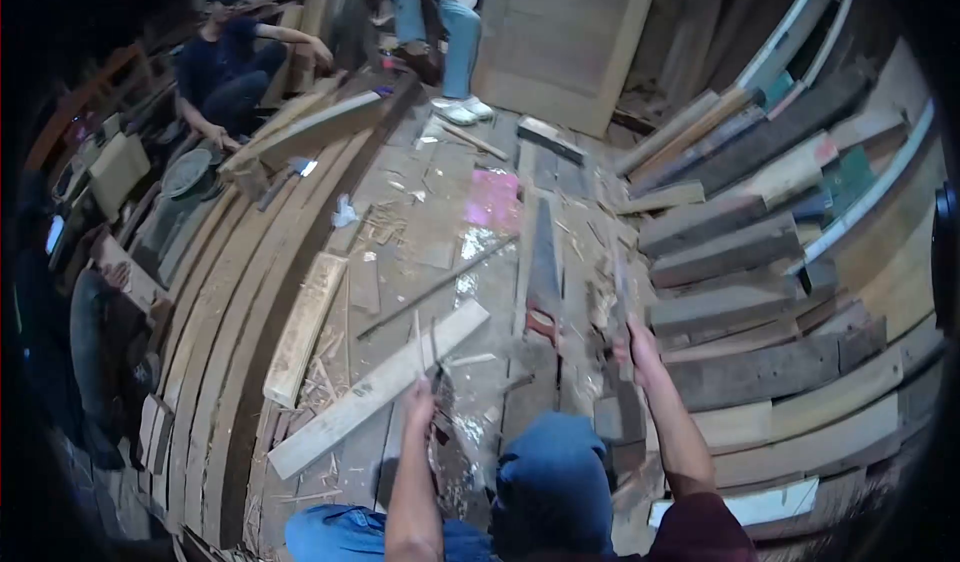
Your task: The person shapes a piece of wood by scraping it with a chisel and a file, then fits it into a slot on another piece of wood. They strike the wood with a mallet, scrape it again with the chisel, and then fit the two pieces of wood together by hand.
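Note:
My left hand is closed around thin pale strips, probably wood, which point upward in front of a long light plank. My right hand is closed on a long, narrow, blade-like tool pointing away from me; blur hides its exact kind. Between the hands, farther out, a handsaw lies on the boards with its reddish handle toward me. My bent knee is between my forearms.
Wood shavings and a pink sheet lie on the floor. Long beams run along the left, with a hammer-like tool on them. Stacked timber lines the right. A seated person and another person's legs are beyond.

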Motion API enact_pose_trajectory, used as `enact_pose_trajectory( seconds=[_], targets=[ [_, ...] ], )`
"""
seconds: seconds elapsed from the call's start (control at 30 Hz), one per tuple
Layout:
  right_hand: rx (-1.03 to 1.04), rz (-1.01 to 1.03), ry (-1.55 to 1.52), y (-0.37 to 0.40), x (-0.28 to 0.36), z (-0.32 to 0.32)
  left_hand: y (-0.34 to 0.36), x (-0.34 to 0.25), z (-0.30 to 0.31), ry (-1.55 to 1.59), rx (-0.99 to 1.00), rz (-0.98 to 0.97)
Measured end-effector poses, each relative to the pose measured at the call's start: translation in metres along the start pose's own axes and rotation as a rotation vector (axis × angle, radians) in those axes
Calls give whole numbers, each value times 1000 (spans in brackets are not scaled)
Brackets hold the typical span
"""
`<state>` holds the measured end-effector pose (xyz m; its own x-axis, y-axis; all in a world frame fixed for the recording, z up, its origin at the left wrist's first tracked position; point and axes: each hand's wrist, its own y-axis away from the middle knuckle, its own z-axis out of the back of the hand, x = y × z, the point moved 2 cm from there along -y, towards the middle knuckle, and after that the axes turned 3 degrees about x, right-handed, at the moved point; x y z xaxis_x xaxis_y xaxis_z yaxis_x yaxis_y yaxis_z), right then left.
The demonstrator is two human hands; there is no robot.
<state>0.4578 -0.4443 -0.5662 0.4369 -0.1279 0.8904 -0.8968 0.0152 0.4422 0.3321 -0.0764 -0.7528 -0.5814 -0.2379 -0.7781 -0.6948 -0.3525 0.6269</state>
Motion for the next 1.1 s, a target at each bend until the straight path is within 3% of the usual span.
enact_pose_trajectory(
  seconds=[0.03, 0.1, 0.2, 0.33, 0.37, 0.4, 0.47, 0.57, 0.67, 0.7, 0.8, 0.97, 1.07, 1.1],
  targets=[
    [137, -157, -208, -18, -9, 12, 10, -6, -3, 0, 9, -30],
    [262, -99, -215, -3, 12, -11, 11, -4, -5, 11, 28, -36],
    [168, -48, -54, -24, 10, -24, 9, 9, -3, 70, 8, -36],
    [-219, 285, 824, -109, -52, -17, 2, 29, 12, 85, -79, -19],
    [-315, 517, 850, -166, -104, 0, 7, 24, 15, 128, -78, 2],
    [-401, 526, 995, -134, -89, -31, 3, 29, 17, 131, -100, -57],
    [-343, 236, 1093, -179, -152, -32, 5, 27, 22, 92, -135, -20],
    [-189, 151, 1224, -182, -191, -30, 8, 28, 27, 57, -171, 20],
    [-386, 107, 1031, -175, -197, -44, 15, 34, 33, 88, -179, 37],
    [-349, 196, 979, -167, -199, -44, 14, 36, 35, 73, -183, 63],
    [-164, -12, 1219, -156, -214, -37, 17, 40, 39, 57, -205, 71],
    [-499, 155, 908, -141, -211, -8, 14, 47, 41, 62, -182, 93],
    [-924, 538, 885, -115, -195, 48, 11, 44, 36, 94, -179, 108],
    [-909, 343, 886, -111, -195, 65, 12, 41, 33, 85, -172, 92]
  ],
)
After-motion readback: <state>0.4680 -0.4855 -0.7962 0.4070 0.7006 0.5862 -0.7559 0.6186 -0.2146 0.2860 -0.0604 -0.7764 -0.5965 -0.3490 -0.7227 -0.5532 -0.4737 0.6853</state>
